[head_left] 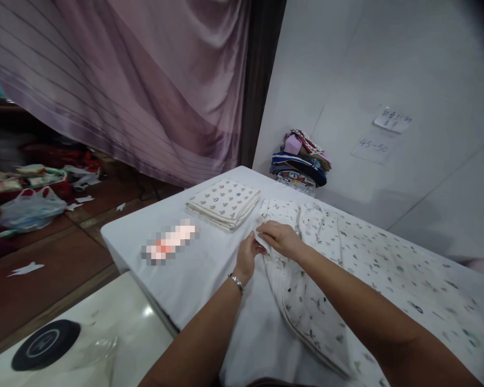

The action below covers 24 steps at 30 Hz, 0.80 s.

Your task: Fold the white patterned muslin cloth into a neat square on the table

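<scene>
A white cloth with small dark prints (371, 269) lies spread over the right part of the white table (193, 285). My left hand (248, 257), with a bracelet on the wrist, pinches the cloth's near edge. My right hand (280, 238) rests right beside it, its fingers closed on the same folded edge. A folded white cloth with heart prints (225, 203) lies just beyond my hands, apart from them.
A stack of folded colourful clothes (300, 161) sits at the table's far corner against the wall. A blurred pinkish item (169, 242) lies left of my hands. A black round disc (46, 344) rests on a lower white surface. Bags clutter the floor at left (32, 207).
</scene>
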### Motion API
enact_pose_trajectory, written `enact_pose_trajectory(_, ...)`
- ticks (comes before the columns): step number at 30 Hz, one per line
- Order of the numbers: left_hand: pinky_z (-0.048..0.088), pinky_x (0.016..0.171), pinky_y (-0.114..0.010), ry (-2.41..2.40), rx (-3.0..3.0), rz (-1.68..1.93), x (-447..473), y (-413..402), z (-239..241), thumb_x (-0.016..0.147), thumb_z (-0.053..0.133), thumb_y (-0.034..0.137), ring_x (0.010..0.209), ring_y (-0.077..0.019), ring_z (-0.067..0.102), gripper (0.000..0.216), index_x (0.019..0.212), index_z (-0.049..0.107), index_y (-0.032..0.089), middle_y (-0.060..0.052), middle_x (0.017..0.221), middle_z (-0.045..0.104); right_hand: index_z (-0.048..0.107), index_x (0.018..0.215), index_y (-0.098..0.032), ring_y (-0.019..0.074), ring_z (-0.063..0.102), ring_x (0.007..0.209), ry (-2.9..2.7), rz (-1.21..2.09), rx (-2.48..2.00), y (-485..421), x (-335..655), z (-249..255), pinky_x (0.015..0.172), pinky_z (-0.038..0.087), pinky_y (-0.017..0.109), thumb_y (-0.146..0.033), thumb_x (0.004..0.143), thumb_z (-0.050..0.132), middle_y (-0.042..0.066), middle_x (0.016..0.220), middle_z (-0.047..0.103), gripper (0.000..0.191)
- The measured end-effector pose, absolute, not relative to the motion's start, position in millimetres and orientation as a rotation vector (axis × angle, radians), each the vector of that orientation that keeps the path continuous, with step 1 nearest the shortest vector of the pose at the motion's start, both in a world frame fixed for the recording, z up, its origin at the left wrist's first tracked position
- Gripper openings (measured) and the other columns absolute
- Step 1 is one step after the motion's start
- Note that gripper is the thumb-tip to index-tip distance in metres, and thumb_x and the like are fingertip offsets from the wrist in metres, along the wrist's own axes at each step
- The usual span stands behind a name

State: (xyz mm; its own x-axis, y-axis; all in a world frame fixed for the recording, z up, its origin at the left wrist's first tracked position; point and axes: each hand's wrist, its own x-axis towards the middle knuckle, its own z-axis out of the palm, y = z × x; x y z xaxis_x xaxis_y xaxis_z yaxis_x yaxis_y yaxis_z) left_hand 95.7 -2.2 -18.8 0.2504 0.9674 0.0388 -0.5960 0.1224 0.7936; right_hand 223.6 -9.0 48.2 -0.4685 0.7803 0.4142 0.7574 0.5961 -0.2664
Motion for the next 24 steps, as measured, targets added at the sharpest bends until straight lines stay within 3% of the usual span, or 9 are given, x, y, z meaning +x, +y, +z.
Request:
enact_pose_trajectory(6,0.042,0.054,-0.025,0.592,0.837,1.271,92.9,-1.7,-18.3,0.077,0.050,0.055,0.058,-0.0133,0.053,0.042,0.070,0.056,0.014,-0.001,0.058,0.054,0.060,0.106,-0.022,0.0141,0.059,0.088,-2.310,0.075,-1.229,-7.0,220.5,47.8,0.075,0.045,0.024,-0.026,0.091,0.044,0.004,0.095,0.065,0.022)
enact_pose_trajectory(12,0.040,0.053,-0.024,0.462,0.578,1.190,91.0,-3.0,-7.5,0.072,0.057,0.043,0.058,-0.0112,0.050,0.029,0.075,0.057,0.015,0.000,0.066,0.057,0.061,0.101,-0.021,0.0137,0.058,0.085,-2.231,0.044,-1.208,-8.3,216.3,41.2,0.072,0.044,0.023,-0.027,0.092,0.043,0.004,0.092,0.063,0.021)
enact_pose_trajectory(17,0.038,0.052,-0.024,0.518,0.611,1.193,92.9,-2.7,-8.1,0.069,0.061,0.039,0.055,-0.0099,0.045,0.025,0.069,0.054,0.015,0.002,0.061,0.051,0.062,0.090,-0.022,0.0137,0.057,0.083,-2.195,0.128,-1.167,-9.9,216.8,43.1,0.072,0.044,0.024,-0.025,0.091,0.046,0.004,0.090,0.060,0.016)
enact_pose_trajectory(21,0.034,0.051,-0.022,0.716,0.749,1.277,90.8,0.6,-12.8,0.073,0.058,0.044,0.055,-0.0092,0.041,0.029,0.065,0.050,0.017,0.004,0.060,0.046,0.059,0.084,-0.021,0.0150,0.055,0.096,-2.123,0.235,-1.091,-11.3,219.5,53.5,0.080,0.043,0.027,-0.021,0.088,0.048,0.006,0.107,0.056,0.012)
enact_pose_trajectory(24,0.030,0.052,-0.022,0.947,1.006,1.405,85.5,2.9,-13.0,0.077,0.055,0.041,0.055,-0.0087,0.035,0.031,0.059,0.044,0.018,0.005,0.056,0.038,0.057,0.081,-0.020,0.0151,0.056,0.088,-2.131,0.325,-1.089,-9.6,221.6,61.2,0.077,0.043,0.027,-0.018,0.087,0.048,0.005,0.095,0.061,0.011)
